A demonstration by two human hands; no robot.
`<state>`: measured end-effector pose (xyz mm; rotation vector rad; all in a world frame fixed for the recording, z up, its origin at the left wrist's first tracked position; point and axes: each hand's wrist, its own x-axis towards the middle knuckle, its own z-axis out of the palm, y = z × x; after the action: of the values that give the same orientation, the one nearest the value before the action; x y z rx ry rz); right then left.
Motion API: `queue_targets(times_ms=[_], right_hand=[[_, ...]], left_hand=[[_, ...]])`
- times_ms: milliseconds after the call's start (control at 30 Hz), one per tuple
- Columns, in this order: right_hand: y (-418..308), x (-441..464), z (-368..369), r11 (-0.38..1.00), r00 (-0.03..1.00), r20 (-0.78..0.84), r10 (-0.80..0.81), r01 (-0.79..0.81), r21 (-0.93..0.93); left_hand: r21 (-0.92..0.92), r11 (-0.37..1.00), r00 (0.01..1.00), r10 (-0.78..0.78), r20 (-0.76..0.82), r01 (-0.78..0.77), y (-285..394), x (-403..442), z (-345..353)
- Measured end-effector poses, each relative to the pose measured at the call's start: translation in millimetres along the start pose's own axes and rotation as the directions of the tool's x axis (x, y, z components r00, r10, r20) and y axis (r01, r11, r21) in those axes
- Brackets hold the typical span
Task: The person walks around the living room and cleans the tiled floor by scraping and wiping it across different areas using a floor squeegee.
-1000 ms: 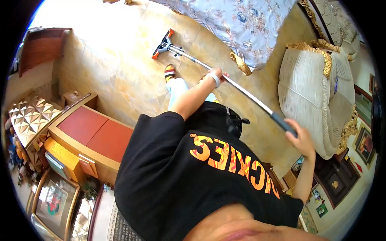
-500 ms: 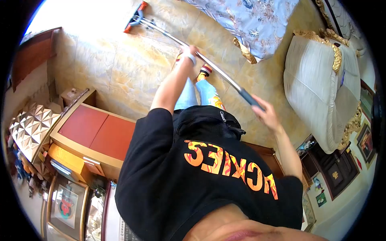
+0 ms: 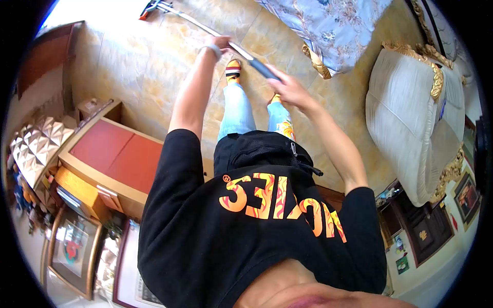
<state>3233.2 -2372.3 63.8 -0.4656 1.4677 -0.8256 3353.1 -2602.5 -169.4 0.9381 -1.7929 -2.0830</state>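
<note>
Two hands hold one long-handled floor mop [image 3: 194, 22] in the head view, which looks down past the wearer's chest. The left hand [image 3: 221, 44], with a pale wristband [image 3: 211, 50] at its wrist, is curled around the silver shaft partway along; its fingertips are hard to make out. The right hand [image 3: 290, 91] is wrapped around the dark handle grip [image 3: 264, 69] at the near end, fingers bent around it, with no clear gap between palm and grip.

The mop slants from the right hand up to the upper left, where its mop head [image 3: 149, 10], dark with an orange end, is partly cut off by the frame edge. It lies over the marbled tile floor [image 3: 123, 66]; how firmly it meets the tiles cannot be told.

Below the shaft, the wearer's striped slipper [image 3: 233, 72] and light blue jeans [image 3: 236, 110] show, with a black waist bag [image 3: 257, 152] over a black T-shirt [image 3: 257, 246]. To the upper right, a floral tablecloth [image 3: 341, 33] hangs beside a gilded carved leg [image 3: 317, 61]. A pleated white armchair [image 3: 395, 108] stands farther right. At left is a wooden cabinet with red panels [image 3: 128, 156].
</note>
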Motion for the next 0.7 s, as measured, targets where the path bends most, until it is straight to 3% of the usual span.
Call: queue_targets(times_ms=[33,67,100,133,167,200,233,267,300,333,367,433,500,533,567,633,700], right_hand=[[7,-30,-18,0.995,0.996,-0.006,0.084,-0.084,0.050],[15,-62,-42,0.981,0.986,-0.009,0.167,-0.165,0.097],[39,-95,-68,0.981,0.982,-0.036,0.184,-0.182,0.062],[46,-136,-92,0.962,0.962,-0.060,0.267,-0.263,0.070],[58,-180,-116,0.930,0.919,-0.145,0.366,-0.365,0.034],[64,-225,-137,0.920,0.903,-0.190,0.385,-0.391,0.010],[69,-271,-156,0.880,0.833,-0.305,0.462,-0.474,0.041],[74,-316,-174,0.835,0.742,-0.412,0.528,-0.543,0.093],[71,-359,-191,0.816,0.705,-0.462,0.538,-0.573,0.077],[58,-393,-200,0.797,0.660,-0.507,0.554,-0.596,0.094],[49,-426,-212,0.805,0.647,-0.518,0.560,-0.573,0.153],[36,-470,-232,0.742,0.553,-0.639,0.534,-0.669,0.041],[37,-489,-256,0.761,0.593,-0.650,0.475,-0.648,-0.035],[42,-485,-266,0.784,0.611,-0.677,0.411,-0.615,-0.079],[44,-481,-272,0.801,0.619,-0.673,0.405,-0.595,-0.066],[41,-466,-288,0.832,0.647,-0.659,0.383,-0.552,-0.059],[39,-450,-296,0.834,0.703,-0.646,0.300,-0.521,-0.180]], left_hand=[[-0.026,0.902,0.901,-0.431,-0.048,0.430,24,-12,41],[-0.099,0.630,0.624,-0.777,-0.086,0.771,52,-25,82],[-0.180,0.602,0.627,-0.760,0.169,0.778,20,-32,122],[-0.123,0.559,0.573,-0.800,0.181,0.820,59,-58,174],[-0.049,0.585,0.566,-0.756,0.329,0.810,25,-67,228],[-0.036,0.523,0.482,-0.755,0.445,0.852,50,-89,278],[-0.005,0.462,0.388,-0.738,0.552,0.887,78,-112,329],[0.042,0.445,0.296,-0.661,0.689,0.894,64,-129,386],[-0.006,0.439,0.291,-0.585,0.757,0.898,87,-150,423],[0.042,0.437,0.292,-0.666,0.687,0.898,125,-169,449],[-0.008,0.463,0.345,-0.649,0.678,0.886,142,-183,478],[-0.179,0.514,0.535,-0.717,0.447,0.839,157,-206,539],[-0.405,0.346,0.518,-0.711,0.476,0.847,172,-204,559],[-0.515,0.375,0.593,-0.718,0.363,0.770,144,-198,591],[-0.584,0.158,0.494,-0.727,0.477,0.797,145,-182,578],[-0.676,0.047,0.531,-0.660,0.532,0.735,134,-169,572],[-0.673,0.139,0.540,-0.722,0.434,0.726,140,-153,558]])
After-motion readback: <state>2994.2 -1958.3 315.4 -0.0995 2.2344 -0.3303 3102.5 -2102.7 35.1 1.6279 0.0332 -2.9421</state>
